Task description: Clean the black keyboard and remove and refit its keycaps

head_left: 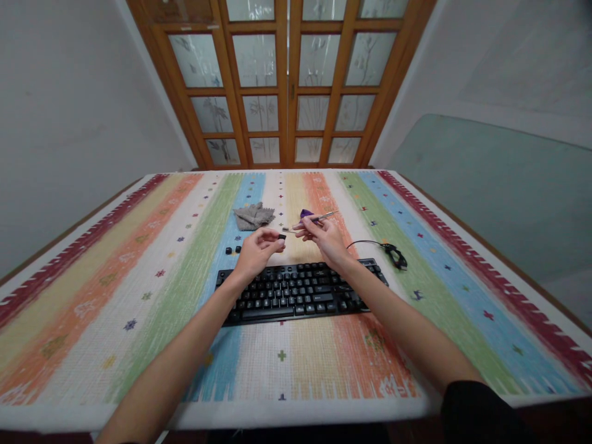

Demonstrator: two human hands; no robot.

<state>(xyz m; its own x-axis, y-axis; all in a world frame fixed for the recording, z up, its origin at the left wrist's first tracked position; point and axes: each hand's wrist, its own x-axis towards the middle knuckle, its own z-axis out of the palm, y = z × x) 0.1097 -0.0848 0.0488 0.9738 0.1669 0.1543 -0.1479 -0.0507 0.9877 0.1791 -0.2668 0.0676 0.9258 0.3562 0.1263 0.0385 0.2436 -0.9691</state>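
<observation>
My left hand [259, 250] is closed, pinching a small black keycap [282, 237] between thumb and fingers above the back edge of the keyboard. Facing it, my right hand [321, 237] is closed around a slim brush-like tool [326, 216]. The tool's silver end sticks out to the upper right, and a small tip points at the keycap with a slight gap between them. The black keyboard [277, 302] lies flat below both hands, its right part partly covered by my right forearm. Two more black keycaps [233, 250] rest on the cloth left of my left hand.
A crumpled grey cloth [253, 216] lies behind my left hand. Something purple [306, 213] shows behind my right hand. A bundled black cable [395, 256] lies to the right of the keyboard. A striped tablecloth [176, 296] covers the table; wooden glass-paned doors [287, 92] stand beyond.
</observation>
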